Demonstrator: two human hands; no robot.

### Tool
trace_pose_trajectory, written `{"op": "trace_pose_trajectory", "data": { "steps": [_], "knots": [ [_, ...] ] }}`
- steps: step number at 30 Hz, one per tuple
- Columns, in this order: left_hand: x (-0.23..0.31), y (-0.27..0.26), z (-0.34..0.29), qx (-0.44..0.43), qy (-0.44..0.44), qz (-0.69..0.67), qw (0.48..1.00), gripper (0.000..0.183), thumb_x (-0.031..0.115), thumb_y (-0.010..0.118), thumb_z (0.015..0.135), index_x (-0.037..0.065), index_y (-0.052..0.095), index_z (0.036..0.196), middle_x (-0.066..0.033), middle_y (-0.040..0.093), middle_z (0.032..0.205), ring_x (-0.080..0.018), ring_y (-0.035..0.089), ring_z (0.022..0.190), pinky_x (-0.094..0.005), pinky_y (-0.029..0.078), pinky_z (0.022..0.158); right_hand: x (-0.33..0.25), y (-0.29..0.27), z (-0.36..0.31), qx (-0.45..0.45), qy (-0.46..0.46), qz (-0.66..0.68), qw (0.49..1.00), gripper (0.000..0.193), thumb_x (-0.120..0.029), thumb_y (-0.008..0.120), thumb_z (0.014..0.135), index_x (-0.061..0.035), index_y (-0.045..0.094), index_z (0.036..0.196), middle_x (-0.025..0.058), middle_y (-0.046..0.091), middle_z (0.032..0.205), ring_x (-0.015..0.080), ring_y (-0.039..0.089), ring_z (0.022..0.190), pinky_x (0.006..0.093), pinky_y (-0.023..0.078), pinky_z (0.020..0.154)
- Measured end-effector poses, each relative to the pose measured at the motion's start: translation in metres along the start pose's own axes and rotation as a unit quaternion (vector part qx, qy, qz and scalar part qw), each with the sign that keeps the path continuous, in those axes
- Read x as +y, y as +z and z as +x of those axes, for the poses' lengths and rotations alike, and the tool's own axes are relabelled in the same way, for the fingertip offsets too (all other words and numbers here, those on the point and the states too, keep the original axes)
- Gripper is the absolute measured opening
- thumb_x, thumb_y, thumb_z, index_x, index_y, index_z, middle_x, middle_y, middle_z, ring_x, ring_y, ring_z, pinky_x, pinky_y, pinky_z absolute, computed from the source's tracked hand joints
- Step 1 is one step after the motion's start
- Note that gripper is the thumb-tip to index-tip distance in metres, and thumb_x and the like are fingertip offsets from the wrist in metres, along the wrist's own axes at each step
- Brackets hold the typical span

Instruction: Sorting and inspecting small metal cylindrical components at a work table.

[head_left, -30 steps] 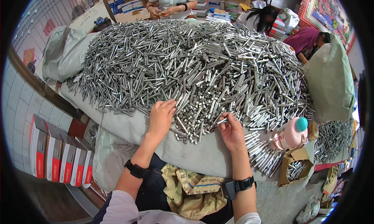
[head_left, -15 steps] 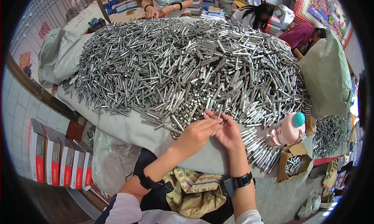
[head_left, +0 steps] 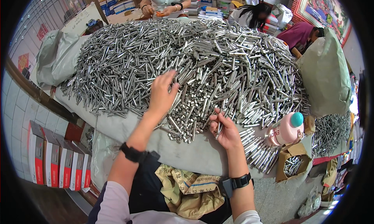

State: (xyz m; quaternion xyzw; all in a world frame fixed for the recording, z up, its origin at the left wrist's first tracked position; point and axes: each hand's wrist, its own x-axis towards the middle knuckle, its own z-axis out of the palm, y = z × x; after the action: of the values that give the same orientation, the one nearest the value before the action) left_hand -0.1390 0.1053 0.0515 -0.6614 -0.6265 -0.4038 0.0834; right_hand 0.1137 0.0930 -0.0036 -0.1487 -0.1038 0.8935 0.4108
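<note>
A broad heap of shiny metal tubes (head_left: 128, 68) covers the table in front of me. My left hand (head_left: 163, 94) is over the heap's near middle, its fingers stretched toward the tubes and the thumb apart, holding nothing that I can see. My right hand (head_left: 226, 132), palm up near the table's front edge, has its fingers curled round a slim metal tube (head_left: 219, 129). Between my hands lie many short metal sleeves (head_left: 187, 124). Just right of my right hand, a row of metal tubes (head_left: 257, 154) lies roughly side by side.
A pink bottle (head_left: 284, 131) with a teal cap and an open cardboard box (head_left: 298, 150) of metal pieces stand at the right. Pale sacks (head_left: 327, 76) flank the heap. Red-and-white boxes (head_left: 54, 161) stand at the lower left. Across the table, a person (head_left: 167, 0) handles something orange; others bend at the right.
My left hand has left my right hand and moved left and farther out over the heap. My right hand stays nearly in place with a tube. The person opposite now has something orange in hand.
</note>
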Motion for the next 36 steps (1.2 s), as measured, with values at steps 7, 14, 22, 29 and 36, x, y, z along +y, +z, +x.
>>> {"op": "trace_pose_trajectory", "data": {
  "steps": [7,14,22,29,36],
  "knots": [
    [-0.045,0.006,0.03,-0.078,-0.111,0.073,0.988,0.027,0.02,0.06,0.086,0.009,0.061,0.111,-0.0111,0.063,0.109,-0.0283,0.054,0.105,-0.0418,0.035,0.095,0.002,0.003,0.001,0.007,-0.008,-0.036,0.999,0.026,-0.013,0.044,0.097,-0.0028,0.046,0.121,0.0151,0.063,0.094,0.0231,0.065,0.073,0.0314,0.054,0.062],
    [-0.019,-0.006,0.022,0.045,-0.001,0.045,0.998,0.013,0.014,0.059,0.086,0.005,0.061,0.096,-0.0102,0.064,0.095,-0.029,0.055,0.094,-0.0398,0.039,0.088,0.003,-0.002,0.003,-0.019,-0.014,-0.035,0.999,0.025,-0.013,0.042,0.098,-0.0011,0.045,0.12,0.0181,0.062,0.101,0.0284,0.066,0.084,0.0351,0.055,0.072],
    [0.106,-0.015,-0.024,-0.221,-0.25,-0.458,0.824,0.019,0.012,0.066,0.087,-0.002,0.059,0.096,-0.0045,0.065,0.089,-0.0084,0.061,0.084,-0.0231,0.05,0.07,0.006,0.006,0.0,-0.035,0.002,-0.014,0.999,0.029,-0.02,0.042,0.099,0.0006,0.048,0.118,0.0178,0.06,0.107,0.0277,0.064,0.092,0.0373,0.054,0.085],
    [0.089,0.009,-0.041,-0.134,-0.037,-0.152,0.979,0.026,0.024,0.061,0.088,-0.001,0.061,0.096,-0.0128,0.063,0.088,-0.0285,0.062,0.083,-0.0377,0.048,0.076,0.003,0.008,-0.003,-0.119,0.052,-0.125,0.984,0.031,-0.022,0.048,0.097,0.0005,0.05,0.118,0.0112,0.062,0.093,0.018,0.06,0.069,0.0249,0.048,0.055],
    [-0.002,0.01,-0.02,-0.048,-0.109,0.091,0.989,0.057,0.03,0.069,0.078,0.007,0.049,0.127,-0.0116,0.046,0.128,-0.0311,0.042,0.117,-0.0447,0.034,0.098,0.004,0.008,-0.004,-0.057,0.035,-0.127,0.99,0.027,-0.016,0.049,0.095,-0.0005,0.05,0.117,0.0088,0.061,0.084,0.0177,0.057,0.064,0.026,0.044,0.053]
  ]
}}
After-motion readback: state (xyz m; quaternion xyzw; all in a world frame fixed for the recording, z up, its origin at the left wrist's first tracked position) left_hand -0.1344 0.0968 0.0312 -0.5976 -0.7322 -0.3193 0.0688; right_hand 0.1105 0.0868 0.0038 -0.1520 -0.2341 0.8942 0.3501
